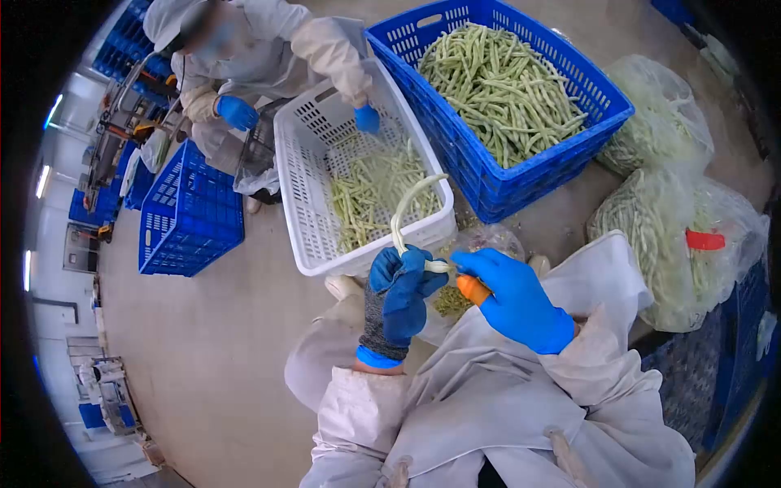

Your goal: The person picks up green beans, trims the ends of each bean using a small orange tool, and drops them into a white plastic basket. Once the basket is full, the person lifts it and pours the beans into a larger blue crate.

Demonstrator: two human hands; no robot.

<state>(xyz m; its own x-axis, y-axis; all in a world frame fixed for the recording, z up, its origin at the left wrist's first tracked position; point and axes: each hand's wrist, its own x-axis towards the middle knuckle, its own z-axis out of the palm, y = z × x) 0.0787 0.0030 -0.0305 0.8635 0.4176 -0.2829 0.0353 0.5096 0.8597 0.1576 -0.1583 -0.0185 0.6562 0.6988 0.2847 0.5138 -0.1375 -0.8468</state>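
Note:
My left hand [399, 285], in a blue glove with a grey knit cuff, is closed around a long pale green bean [402, 213]. The bean curves up over the near end of a white crate [312, 259], and its lower end sticks out to the right of my fingers. Close beside that end, my right hand [521, 302], gloved in blue, grips a small orange-handled knife [472, 289]; its blade is hard to make out. Cut green beans [366, 199] lie in the white crate. Below my hands, a clear plastic bag [496, 239] contains small green bits [450, 302].
Facing me, a co-worker [252, 49] in white reaches a blue-gloved hand into the white crate. A blue crate [529, 172] heaped with long beans [504, 89] stands at the right. Bean-filled plastic bags [651, 236] lie beyond it. Another blue crate [191, 215] stands left.

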